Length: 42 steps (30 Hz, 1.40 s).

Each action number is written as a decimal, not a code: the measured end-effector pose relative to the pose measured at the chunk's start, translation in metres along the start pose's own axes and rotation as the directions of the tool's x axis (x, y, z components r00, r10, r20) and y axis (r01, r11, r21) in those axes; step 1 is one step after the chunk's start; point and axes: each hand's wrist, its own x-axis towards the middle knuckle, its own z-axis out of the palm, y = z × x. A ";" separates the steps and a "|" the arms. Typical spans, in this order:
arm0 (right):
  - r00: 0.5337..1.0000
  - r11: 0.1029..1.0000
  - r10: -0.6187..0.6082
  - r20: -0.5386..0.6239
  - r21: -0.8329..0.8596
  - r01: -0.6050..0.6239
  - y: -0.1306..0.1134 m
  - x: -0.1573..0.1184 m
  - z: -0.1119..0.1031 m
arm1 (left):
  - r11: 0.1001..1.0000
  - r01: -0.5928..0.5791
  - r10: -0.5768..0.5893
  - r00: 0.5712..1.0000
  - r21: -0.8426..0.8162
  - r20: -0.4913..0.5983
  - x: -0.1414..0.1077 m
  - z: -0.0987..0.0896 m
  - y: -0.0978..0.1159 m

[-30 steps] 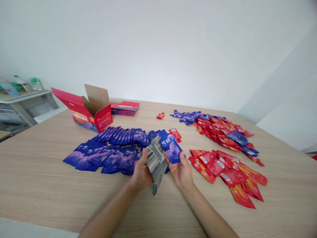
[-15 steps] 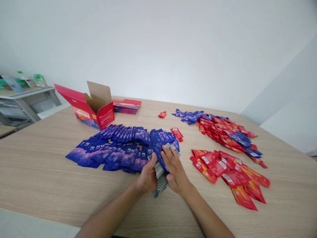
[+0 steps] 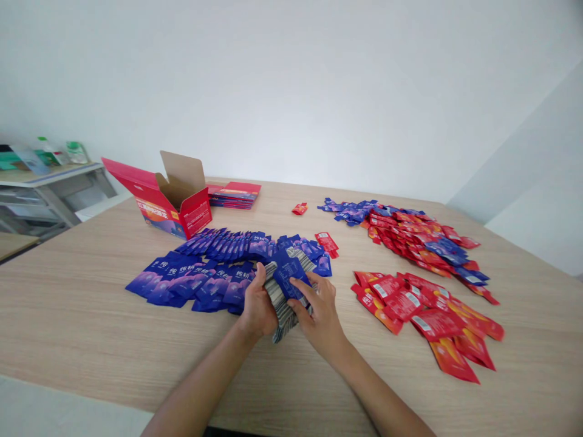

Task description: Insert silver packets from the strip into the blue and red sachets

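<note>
Between my two hands is a stack of sachets (image 3: 288, 278), its topmost one blue and its grey-striped edges fanned toward me. My left hand (image 3: 260, 305) is closed around the stack's left side, thumb up along the edge. From the right, my right hand (image 3: 320, 309) grips the stack, fingers lying over the blue top sachet. Just beyond and to the left, overlapping rows of blue sachets (image 3: 182, 276) lie on the wooden table (image 3: 82, 328). Part of these rows is hidden behind the stack and my hands.
An open red carton (image 3: 182, 206) stands at the back left, beside flat folded cartons (image 3: 237, 194). Red sachets (image 3: 432, 321) lie on the right, with a mixed red and blue heap (image 3: 410, 237) behind. Two small red sachet groups (image 3: 327, 243) lie mid-table. A side table (image 3: 54, 176) holds bottles.
The stack has tilted flatter and fanned out, showing more of its top blue sachet. My left hand has shifted slightly left; my right hand's fingers have moved down across the top.
</note>
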 end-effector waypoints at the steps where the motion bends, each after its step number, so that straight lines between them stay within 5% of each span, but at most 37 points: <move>1: 0.999 0.999 0.038 -0.014 0.036 -0.037 -0.001 0.001 -0.001 | 1.000 0.010 -0.010 1.000 0.011 0.004 0.000 0.000 0.000; 5: 0.986 0.973 0.161 -0.043 0.172 -0.152 0.001 0.004 -0.005 | 0.997 0.060 -0.062 0.997 0.054 0.045 0.000 -0.003 -0.007; 13: 0.976 0.986 0.162 -0.147 0.060 -0.155 0.010 0.008 -0.009 | 0.981 0.184 -0.190 0.973 0.055 0.129 0.002 -0.006 -0.030; 22: 0.999 1.000 -0.028 -0.043 0.001 0.028 0.014 0.011 -0.013 | 0.993 0.121 -0.121 0.992 0.002 0.043 0.004 -0.011 -0.018; 33: 0.996 0.996 -0.082 0.046 0.044 0.080 0.002 0.008 -0.013 | 0.999 -0.046 0.046 0.998 -0.009 0.033 0.002 -0.004 0.013; 42: 0.995 0.997 -0.081 0.055 -0.006 0.081 0.003 0.004 -0.009 | 0.999 -0.047 0.046 0.999 -0.014 -0.011 0.001 -0.003 0.012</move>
